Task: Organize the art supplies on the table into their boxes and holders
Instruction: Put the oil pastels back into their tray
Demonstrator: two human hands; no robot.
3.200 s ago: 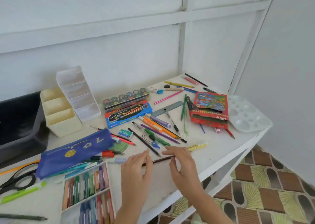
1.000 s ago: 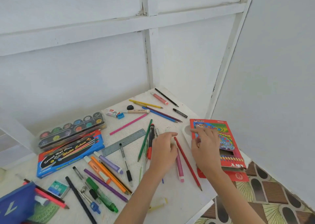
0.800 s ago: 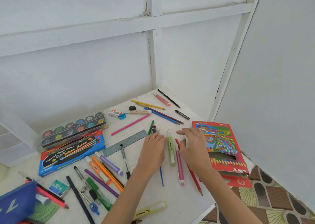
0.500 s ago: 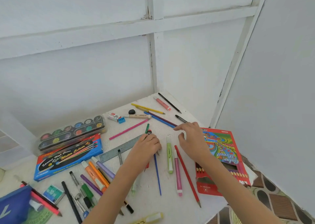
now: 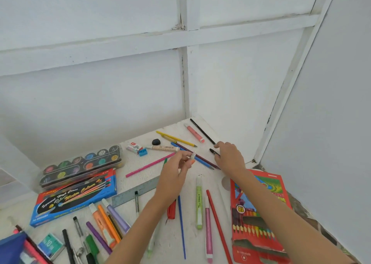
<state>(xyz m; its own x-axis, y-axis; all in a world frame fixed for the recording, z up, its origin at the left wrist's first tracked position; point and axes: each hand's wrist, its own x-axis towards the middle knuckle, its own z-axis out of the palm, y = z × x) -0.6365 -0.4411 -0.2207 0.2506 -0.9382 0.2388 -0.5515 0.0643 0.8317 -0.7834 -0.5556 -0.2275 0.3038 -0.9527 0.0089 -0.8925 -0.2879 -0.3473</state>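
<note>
Lifted off the counter (image 5: 132,159), left hand (image 5: 176,169) pinches a blurred stick (image 5: 193,156); right hand (image 5: 228,157) curls fingers round a half-hidden black pen (image 5: 213,151).

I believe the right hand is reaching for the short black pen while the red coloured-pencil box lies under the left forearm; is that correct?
Not quite. The head view shows the red coloured-pencil box under the right forearm, not the left. The right hand is at the short black pen. The left hand pinches a small pale item.
</note>
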